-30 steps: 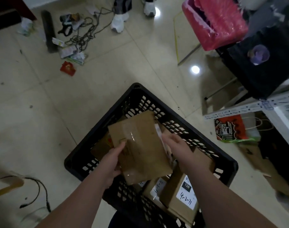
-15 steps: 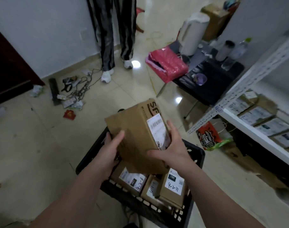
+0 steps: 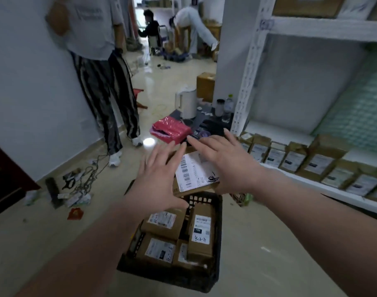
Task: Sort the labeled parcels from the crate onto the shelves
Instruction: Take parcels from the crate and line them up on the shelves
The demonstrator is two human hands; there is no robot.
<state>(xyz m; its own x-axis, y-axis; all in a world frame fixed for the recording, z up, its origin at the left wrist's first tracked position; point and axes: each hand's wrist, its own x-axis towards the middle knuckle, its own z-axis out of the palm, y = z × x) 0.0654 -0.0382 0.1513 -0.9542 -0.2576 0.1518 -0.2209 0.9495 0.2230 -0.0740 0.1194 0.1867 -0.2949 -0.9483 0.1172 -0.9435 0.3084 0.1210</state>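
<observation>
**Head view.** Since half a second ago, the parcel (image 3: 194, 176) has risen from just over the crate (image 3: 218, 232) to well above its far rim. Its white barcode label has turned to face me. The fingers that were wrapped on its sides have straightened. My view has also tipped up, bringing more of the shelves (image 3: 324, 186) into the right side.

The left hand (image 3: 157, 179) lies against the parcel's left edge, with fingers straight and spread apart and the thumb below the near left corner. The right hand (image 3: 224, 166) covers the parcel's right edge, its fingers likewise straight and splayed toward the far left. Neither hand curls round the box. It sits between the two palms, though I cannot tell exactly where they touch it.

Below, the black crate stands on the floor near centre, holding several packed parcels (image 3: 162, 220) with labels up. The one at its right side reads "4-2-11". On the right, a row of shelved parcels (image 3: 316, 163) stands along the low white shelf, labels facing out.

Beyond the hands, a white kettle (image 3: 186, 103) and a pink packet (image 3: 171, 131) sit on a dark low tabletop (image 3: 213, 126). At far left a bystander (image 3: 106, 93) in striped trousers stands by the wall, with tangled cables (image 3: 87, 179) on the floor just beside the shoes.
</observation>
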